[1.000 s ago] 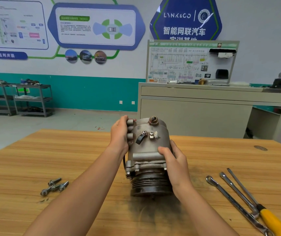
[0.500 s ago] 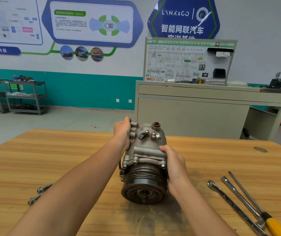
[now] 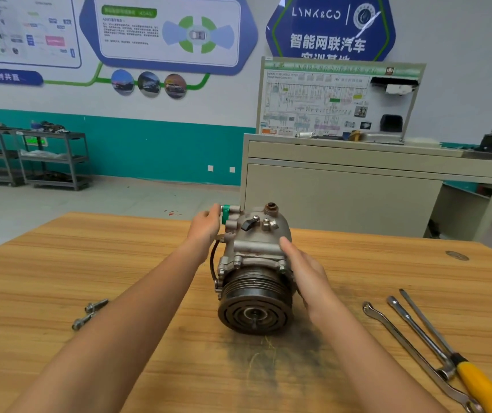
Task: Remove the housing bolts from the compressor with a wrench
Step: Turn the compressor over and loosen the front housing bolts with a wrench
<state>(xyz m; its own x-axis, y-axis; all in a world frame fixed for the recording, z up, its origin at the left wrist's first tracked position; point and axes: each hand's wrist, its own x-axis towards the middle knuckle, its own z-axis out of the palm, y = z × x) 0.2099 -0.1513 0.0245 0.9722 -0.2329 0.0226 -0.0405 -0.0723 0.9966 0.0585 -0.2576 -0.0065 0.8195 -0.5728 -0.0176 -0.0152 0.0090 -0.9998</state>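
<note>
Lying on the counter (image 3: pixel 60 263) between the hands — a compressor (image 3: pixel 253 257), pulley end nearest. Laid flat along its right side, the right hand (image 3: pixel 307 272), thumb straight on the housing. Against the port end, the left hand (image 3: pixel 206 226) — fingers partly hidden, grip impossible to tell. Off left of the left hand, loose bolts (image 3: pixel 90 314); off right of the right hand, a wrench (image 3: pixel 411 350) and a yellow-handled screwdriver (image 3: pixel 482 386).

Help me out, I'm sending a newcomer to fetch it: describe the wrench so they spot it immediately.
On the wooden table, right of the compressor, three long tools lie side by side. The wrench is the one nearest the compressor: flat bare steel with a forked far end, unlike the round bar beside it and the yellow-handled screwdriver.
</note>
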